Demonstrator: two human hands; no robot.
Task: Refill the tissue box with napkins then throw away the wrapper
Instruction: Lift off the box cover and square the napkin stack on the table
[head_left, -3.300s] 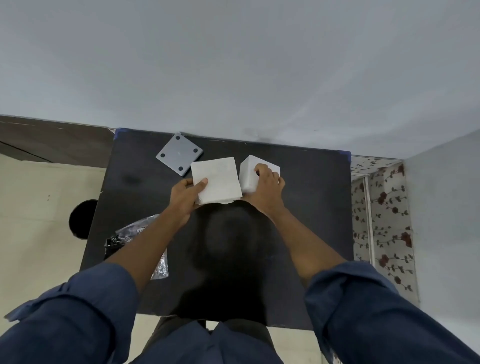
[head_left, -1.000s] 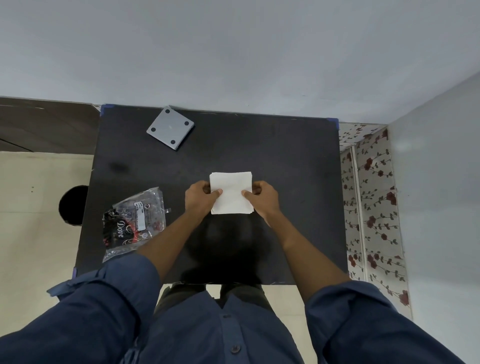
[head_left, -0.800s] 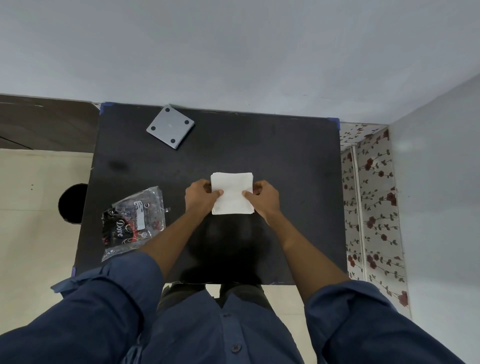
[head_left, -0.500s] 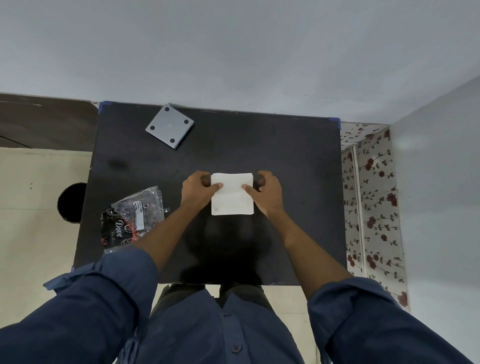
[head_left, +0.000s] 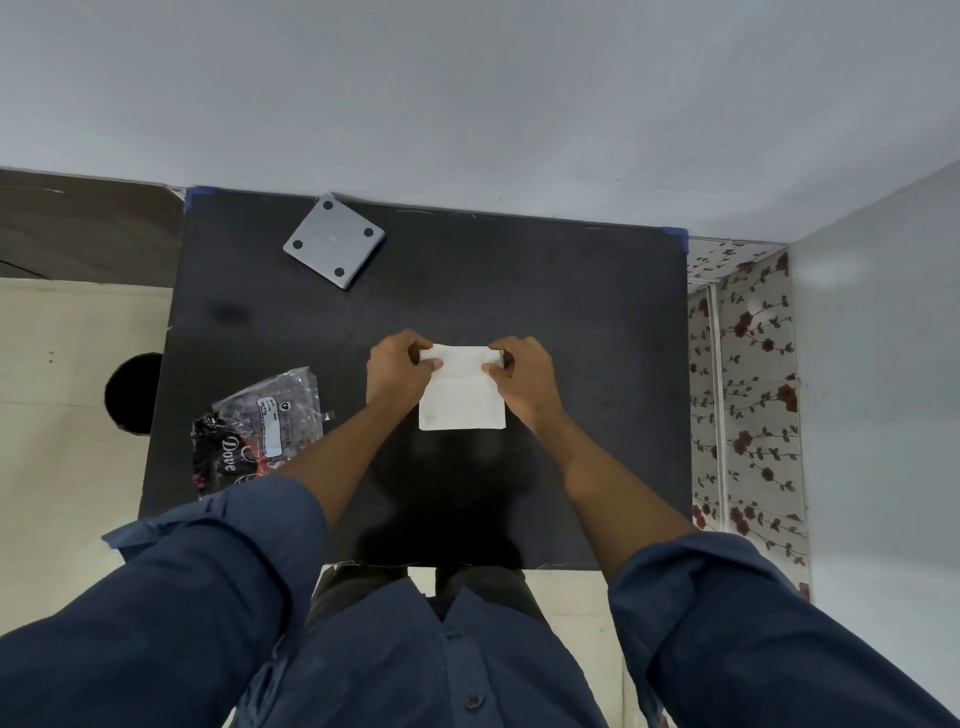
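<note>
A white square stack of napkins (head_left: 462, 397) lies at the middle of the black table (head_left: 597, 322). My left hand (head_left: 397, 374) pinches its far left corner and my right hand (head_left: 524, 376) pinches its far right corner. Along the far edge, between my thumbs, a narrow strip of the stack is bent. I cannot tell whether the white tissue box is under the napkins. The crumpled clear and black wrapper (head_left: 260, 431) rests near the table's left edge, apart from both hands.
A grey square plate with four dark dots (head_left: 335, 241) lies at the table's far left. A round black object (head_left: 132, 392) stands on the pale floor left of the table. A wall runs behind the table and flowered wallpaper (head_left: 743, 395) to its right.
Both hands have slid from the sides of the napkin stack up to its far corners. The stack now reaches nearer to me, with its far edge bent. Wrapper and grey plate have not moved.
</note>
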